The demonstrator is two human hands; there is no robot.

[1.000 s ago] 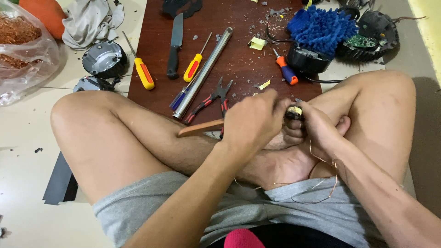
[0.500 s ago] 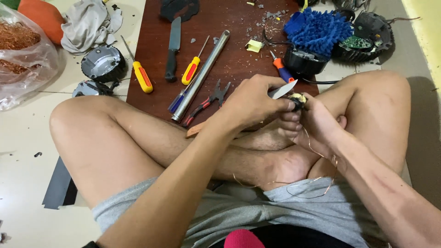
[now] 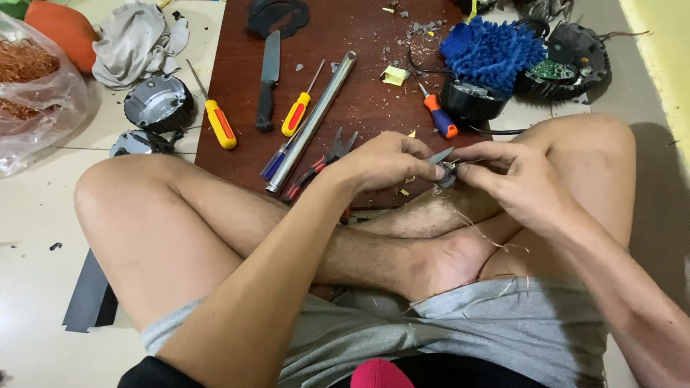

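Head view: the left hand (image 3: 384,162) grips a small blade (image 3: 440,155), its tip against a little wire-wound part (image 3: 447,174) pinched in the right hand (image 3: 514,179) above the crossed legs. That part looks light, stiff, fiddly — best held by its rim. The clear bag (image 3: 36,97) holds copper wire (image 3: 25,68).
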